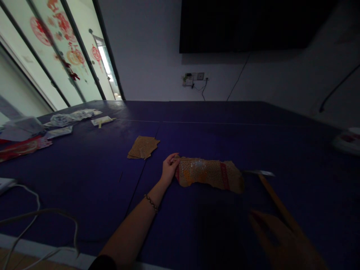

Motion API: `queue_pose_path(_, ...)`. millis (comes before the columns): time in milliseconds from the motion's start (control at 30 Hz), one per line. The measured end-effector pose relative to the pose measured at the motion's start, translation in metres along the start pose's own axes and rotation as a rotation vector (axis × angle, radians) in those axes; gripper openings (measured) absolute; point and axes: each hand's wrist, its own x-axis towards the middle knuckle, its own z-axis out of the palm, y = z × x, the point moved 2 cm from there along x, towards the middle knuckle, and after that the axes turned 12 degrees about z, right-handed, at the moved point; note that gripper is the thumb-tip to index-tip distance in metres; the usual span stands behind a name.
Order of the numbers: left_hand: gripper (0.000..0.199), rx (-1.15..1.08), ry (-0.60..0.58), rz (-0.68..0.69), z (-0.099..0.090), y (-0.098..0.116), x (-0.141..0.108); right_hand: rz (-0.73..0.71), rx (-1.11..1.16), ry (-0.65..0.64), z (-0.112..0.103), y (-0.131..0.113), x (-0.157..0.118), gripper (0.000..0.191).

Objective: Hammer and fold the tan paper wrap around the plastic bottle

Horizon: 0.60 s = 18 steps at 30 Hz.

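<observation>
My left hand (169,168) pinches the left end of a torn strip of brown cardboard (209,174), which has red bands and a shiny patch like clear tape. The strip lies across the dark blue table in front of me. At the lower right, my dim, blurred right hand (284,242) is around the lower part of a hammer's wooden handle (277,200), its thumb and a forward finger apart. The metal head (263,173) points away from me, just right of the cardboard. A smaller stack of cardboard pieces (143,147) rests beyond my left hand.
Plastic bags (69,118), a red packet (24,147) and a small white packet (101,120) lie at the left of the table (92,180). White cables (38,202) curl at the near left. A pale object (348,140) sits at the right edge.
</observation>
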Motion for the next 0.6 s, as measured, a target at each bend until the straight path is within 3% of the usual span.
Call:
queue_pose_path(167, 0.03, 0.02, 0.02, 0.016, 0.0, 0.002, -0.001, -0.435, 0.307, -0.411, 0.052, -0.14, -0.039, 0.023)
queue_pose_path(267, 0.027, 0.011, 0.021, 0.024, 0.001, 0.003, -0.001, -0.609, 0.311, -0.573, 0.085, -0.205, -0.046, 0.019)
queue_pose_path(333, 0.025, 0.015, 0.028, 0.031, 0.0, 0.003, -0.001, -0.721, 0.162, -0.651, 0.111, -0.236, -0.044, 0.018)
queue_pose_path(433, 0.025, 0.036, 0.061, 0.044, -0.002, 0.002, 0.001, -0.751, 0.027, -0.686, 0.147, -0.266, -0.033, 0.017)
queue_pose_path(600, 0.031, -0.036, 0.109, 0.02, -0.007, -0.002, 0.004, -0.859, -0.032, -0.657, 0.181, -0.3, -0.015, 0.021)
